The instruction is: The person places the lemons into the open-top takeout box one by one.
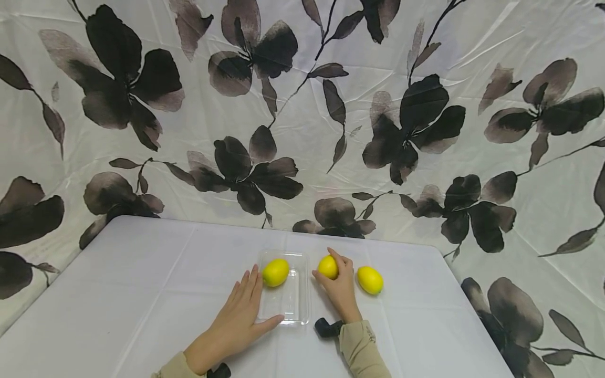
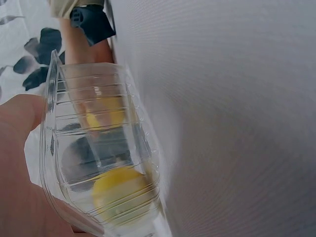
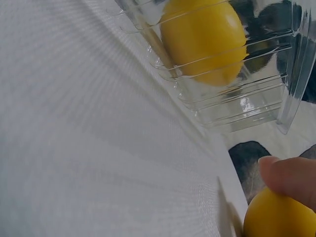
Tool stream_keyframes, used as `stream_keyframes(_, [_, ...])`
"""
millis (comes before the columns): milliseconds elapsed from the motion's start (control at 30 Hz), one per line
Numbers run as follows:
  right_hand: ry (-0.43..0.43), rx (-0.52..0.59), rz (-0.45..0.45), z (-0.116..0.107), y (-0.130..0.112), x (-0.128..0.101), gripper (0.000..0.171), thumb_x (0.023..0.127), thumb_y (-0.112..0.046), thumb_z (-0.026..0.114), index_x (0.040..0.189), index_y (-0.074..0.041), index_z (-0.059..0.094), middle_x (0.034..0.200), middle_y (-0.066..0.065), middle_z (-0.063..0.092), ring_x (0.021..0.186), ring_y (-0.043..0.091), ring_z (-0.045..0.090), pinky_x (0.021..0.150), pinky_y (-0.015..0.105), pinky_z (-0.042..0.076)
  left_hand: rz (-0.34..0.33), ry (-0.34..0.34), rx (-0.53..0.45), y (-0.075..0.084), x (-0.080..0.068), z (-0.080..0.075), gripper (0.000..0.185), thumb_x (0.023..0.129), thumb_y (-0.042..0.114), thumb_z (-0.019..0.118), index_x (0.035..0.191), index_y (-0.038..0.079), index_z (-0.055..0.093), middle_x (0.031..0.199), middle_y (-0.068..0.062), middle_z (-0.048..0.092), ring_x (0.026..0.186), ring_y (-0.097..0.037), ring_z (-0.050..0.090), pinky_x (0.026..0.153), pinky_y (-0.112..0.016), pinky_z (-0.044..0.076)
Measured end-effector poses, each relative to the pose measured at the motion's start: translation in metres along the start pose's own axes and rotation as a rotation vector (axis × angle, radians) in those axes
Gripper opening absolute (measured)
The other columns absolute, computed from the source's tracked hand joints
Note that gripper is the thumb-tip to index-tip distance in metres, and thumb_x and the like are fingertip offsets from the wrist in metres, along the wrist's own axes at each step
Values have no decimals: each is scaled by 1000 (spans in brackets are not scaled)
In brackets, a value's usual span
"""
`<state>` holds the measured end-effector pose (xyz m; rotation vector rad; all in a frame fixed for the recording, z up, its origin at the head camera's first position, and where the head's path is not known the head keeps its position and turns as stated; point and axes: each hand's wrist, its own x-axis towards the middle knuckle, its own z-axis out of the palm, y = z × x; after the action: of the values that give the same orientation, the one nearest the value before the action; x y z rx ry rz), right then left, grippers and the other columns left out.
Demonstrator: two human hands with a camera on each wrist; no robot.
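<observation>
A clear plastic tray (image 1: 288, 307) lies on the white table with one yellow lemon (image 1: 275, 272) in its far end. My left hand (image 1: 242, 308) lies flat against the tray's left side, fingers straight, thumb along its front edge. Just right of the tray, my right hand (image 1: 341, 286) curls round a second lemon (image 1: 327, 266) that rests on the table. A third lemon (image 1: 370, 280) lies loose to the right of that hand. The left wrist view shows the tray wall (image 2: 74, 103) and the lemon inside (image 2: 121, 190). In the right wrist view a fingertip (image 3: 291, 175) presses the held lemon (image 3: 276, 217).
The table (image 1: 142, 294) wears a white cloth, with its rounded far corners and right edge in view. A floral curtain (image 1: 302, 105) hangs close behind and around it. Black wrist camera mounts (image 1: 326, 328) sit on both forearms.
</observation>
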<state>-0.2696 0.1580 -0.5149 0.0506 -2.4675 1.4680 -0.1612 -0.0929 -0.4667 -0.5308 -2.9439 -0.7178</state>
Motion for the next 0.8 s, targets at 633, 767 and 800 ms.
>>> stream_keyframes(633, [-3,350,-67,-8,-11,3,69,84,-17,81,144,-11,49,142,7,52,129,26,49,112,44,38,-4,-1,12,0,0,1,104,91,68,52,152,-11,21,163,-24,3,150,-41,8,120,-55,12])
stream_keyframes(767, [-56,389,-131,-11,-20,4,67,84,-13,80,143,-10,50,141,8,54,130,25,49,114,40,35,2,13,11,0,1,2,104,91,68,52,152,-11,22,163,-25,6,149,-41,9,120,-56,13])
stream_keyframes(800, [-74,400,-150,-12,-23,5,67,83,-11,81,143,-10,50,141,8,54,130,25,50,113,37,36,3,15,9,0,1,2,104,91,68,52,152,-11,23,163,-25,6,149,-41,9,120,-56,13])
